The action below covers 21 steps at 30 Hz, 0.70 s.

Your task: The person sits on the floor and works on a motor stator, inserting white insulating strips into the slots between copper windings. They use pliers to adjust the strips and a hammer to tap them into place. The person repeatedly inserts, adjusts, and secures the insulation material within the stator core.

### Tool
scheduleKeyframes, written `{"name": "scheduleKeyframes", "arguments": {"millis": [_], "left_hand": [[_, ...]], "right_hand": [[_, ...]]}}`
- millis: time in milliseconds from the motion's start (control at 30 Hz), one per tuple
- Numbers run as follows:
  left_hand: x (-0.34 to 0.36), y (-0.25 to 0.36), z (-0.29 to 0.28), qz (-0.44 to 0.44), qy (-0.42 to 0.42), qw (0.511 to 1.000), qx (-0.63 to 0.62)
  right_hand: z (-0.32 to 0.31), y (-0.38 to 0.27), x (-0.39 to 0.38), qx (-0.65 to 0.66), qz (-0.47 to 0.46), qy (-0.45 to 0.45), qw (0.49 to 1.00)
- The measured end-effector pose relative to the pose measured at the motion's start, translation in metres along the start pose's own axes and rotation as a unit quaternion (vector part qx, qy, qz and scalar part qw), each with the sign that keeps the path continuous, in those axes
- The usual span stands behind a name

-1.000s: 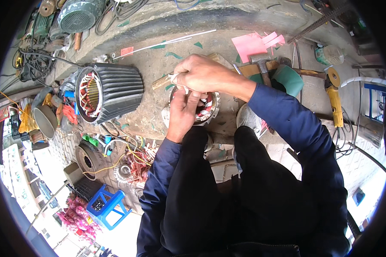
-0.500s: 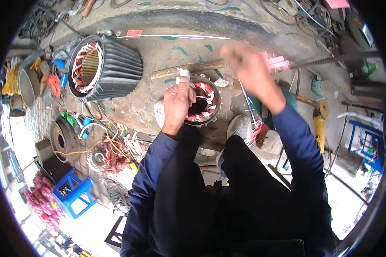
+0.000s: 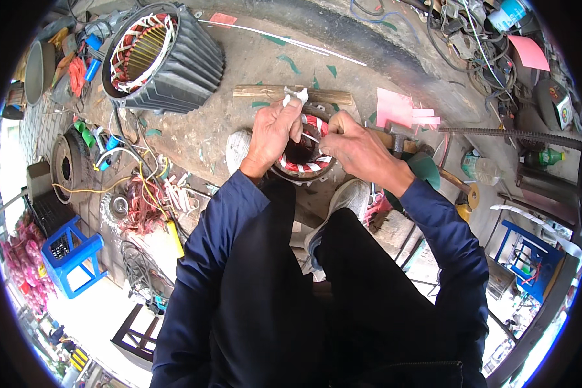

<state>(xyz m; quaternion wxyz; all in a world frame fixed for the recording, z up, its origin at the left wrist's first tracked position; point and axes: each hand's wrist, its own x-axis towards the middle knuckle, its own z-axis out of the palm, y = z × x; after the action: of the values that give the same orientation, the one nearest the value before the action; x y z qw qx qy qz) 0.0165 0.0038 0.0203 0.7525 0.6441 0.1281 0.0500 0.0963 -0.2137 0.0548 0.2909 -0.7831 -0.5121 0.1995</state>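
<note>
Between my feet sits a small motor stator (image 3: 315,167), its ring of red coil ends wrapped in white lacing. My left hand (image 3: 270,137) is closed at the ring's left side, with a crumpled white strip (image 3: 296,97) sticking out past its thumb and fingers. Over the ring's right side, my right hand (image 3: 362,152) is closed in a pinch. A white lacing cord (image 3: 310,138) runs across the opening from the left fingers toward the right ones. The fingertips hide part of the coil ends, and the bore looks dark.
A larger finned motor housing (image 3: 191,64) lies at the far left. Behind the ring rests a wooden stick (image 3: 258,92). To the right are pink sheets (image 3: 393,108), a hammer (image 3: 398,139) and pink-handled scissors (image 3: 376,205). A blue stool (image 3: 74,255) stands at the left.
My right hand has come down and back from the far right to the ring. My left hand stays closed by the ring, while the whole view has shifted slightly.
</note>
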Motion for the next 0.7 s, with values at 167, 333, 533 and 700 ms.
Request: {"name": "scheduleKeyframes", "arguments": {"millis": [167,333,533,700], "left_hand": [[0.001,0.002,-0.001,-0.003,-0.007,1.000,-0.010],[0.002,0.001,-0.001,-0.015,-0.003,1.000,-0.016],[-0.001,-0.011,-0.005,0.035,-0.002,0.999,-0.041],[-0.004,-0.010,-0.005,0.040,0.011,0.998,-0.040]], "right_hand": [[0.022,-0.005,0.003,0.205,0.045,0.129,0.969],[0.035,-0.008,0.002,0.469,0.218,0.157,0.842],[0.036,0.004,-0.015,0.404,0.262,0.206,0.852],[0.037,-0.006,-0.020,0.547,0.294,0.251,0.743]]}}
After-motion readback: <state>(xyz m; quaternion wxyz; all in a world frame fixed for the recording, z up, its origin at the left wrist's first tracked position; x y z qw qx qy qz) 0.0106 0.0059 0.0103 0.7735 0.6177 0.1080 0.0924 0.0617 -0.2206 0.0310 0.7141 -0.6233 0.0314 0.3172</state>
